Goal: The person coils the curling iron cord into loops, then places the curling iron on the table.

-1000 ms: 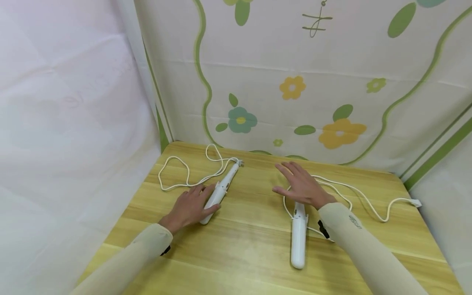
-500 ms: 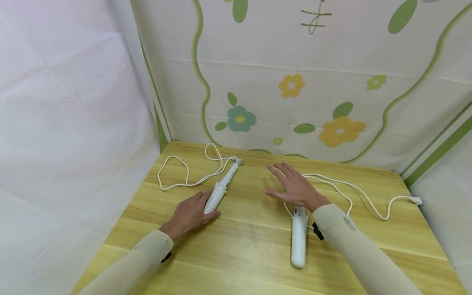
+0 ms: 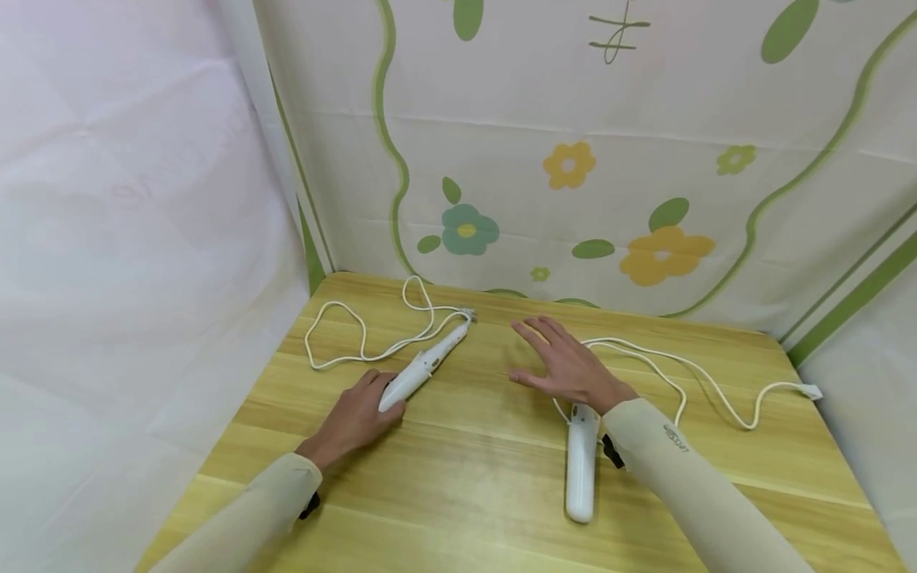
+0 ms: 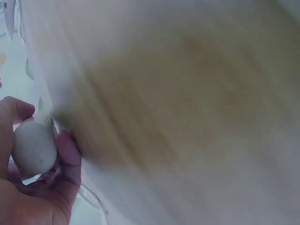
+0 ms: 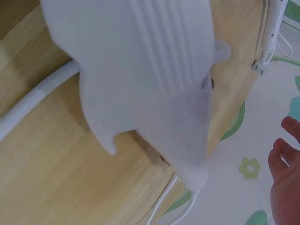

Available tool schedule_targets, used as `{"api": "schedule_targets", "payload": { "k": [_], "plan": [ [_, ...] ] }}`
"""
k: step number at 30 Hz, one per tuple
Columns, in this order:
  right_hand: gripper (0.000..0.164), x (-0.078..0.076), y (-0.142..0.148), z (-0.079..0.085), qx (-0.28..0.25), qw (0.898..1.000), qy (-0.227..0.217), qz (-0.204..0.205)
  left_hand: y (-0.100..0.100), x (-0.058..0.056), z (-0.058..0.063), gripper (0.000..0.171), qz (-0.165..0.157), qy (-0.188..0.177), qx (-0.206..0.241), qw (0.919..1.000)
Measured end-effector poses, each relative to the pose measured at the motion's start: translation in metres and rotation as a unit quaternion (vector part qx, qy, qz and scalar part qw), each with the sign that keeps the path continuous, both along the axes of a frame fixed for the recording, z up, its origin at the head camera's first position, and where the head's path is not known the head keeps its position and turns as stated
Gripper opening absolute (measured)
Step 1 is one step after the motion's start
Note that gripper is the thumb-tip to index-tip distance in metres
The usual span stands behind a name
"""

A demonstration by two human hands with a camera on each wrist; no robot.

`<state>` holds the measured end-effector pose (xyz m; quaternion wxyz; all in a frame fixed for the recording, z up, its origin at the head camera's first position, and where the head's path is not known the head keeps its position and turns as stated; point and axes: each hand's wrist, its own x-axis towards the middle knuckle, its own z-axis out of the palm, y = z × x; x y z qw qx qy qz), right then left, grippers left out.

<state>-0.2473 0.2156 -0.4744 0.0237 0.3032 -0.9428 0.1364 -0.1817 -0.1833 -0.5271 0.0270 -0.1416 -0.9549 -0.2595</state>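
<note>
My left hand [image 3: 354, 422] grips the thick rounded end of a white corded wand [image 3: 421, 370], which looks like a hair curling iron. In the left wrist view, fingers and thumb curl round its blunt end [image 4: 35, 149]. The wand's narrow end points toward the back of the table, where its plug [image 3: 467, 314] lies. My right hand [image 3: 573, 370], fingers straight and spread, hovers over the narrow end of a second white curling iron [image 3: 580, 469]. That iron's ribbed body [image 5: 154, 47] fills much of the right wrist view; its narrow end is hidden by the hand in the head view.
A white cord [image 3: 364, 342] loops across the table's back left. Another cord [image 3: 695, 370] runs right to a white plug [image 3: 811, 391] near the right edge. A flower-printed cloth [image 3: 501, 159] hangs behind the wooden table [image 3: 473, 509], with white sheets on both sides.
My left hand has closed round the left curling iron and shifted it toward me and to the left, turning it slightly. My right hand has drifted a little left.
</note>
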Motion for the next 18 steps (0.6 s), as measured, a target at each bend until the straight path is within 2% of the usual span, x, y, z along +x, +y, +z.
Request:
{"api": "schedule_targets", "payload": {
  "k": [6, 10, 18],
  "plan": [
    [0.094, 0.000, -0.002, -0.001, -0.004, 1.000, 0.001, 0.003, -0.015, -0.004, -0.001, 0.051, -0.032, 0.012, 0.044, 0.9985],
    [0.093, 0.001, -0.005, -0.001, -0.014, 1.000, -0.002, 0.011, -0.024, -0.008, -0.003, 0.054, -0.053, 0.006, 0.047, 0.9975],
    [0.082, 0.001, -0.013, -0.002, -0.054, 0.996, -0.004, 0.068, -0.033, -0.014, 0.004, 0.054, -0.096, 0.029, 0.067, 0.9927]
  ]
}}
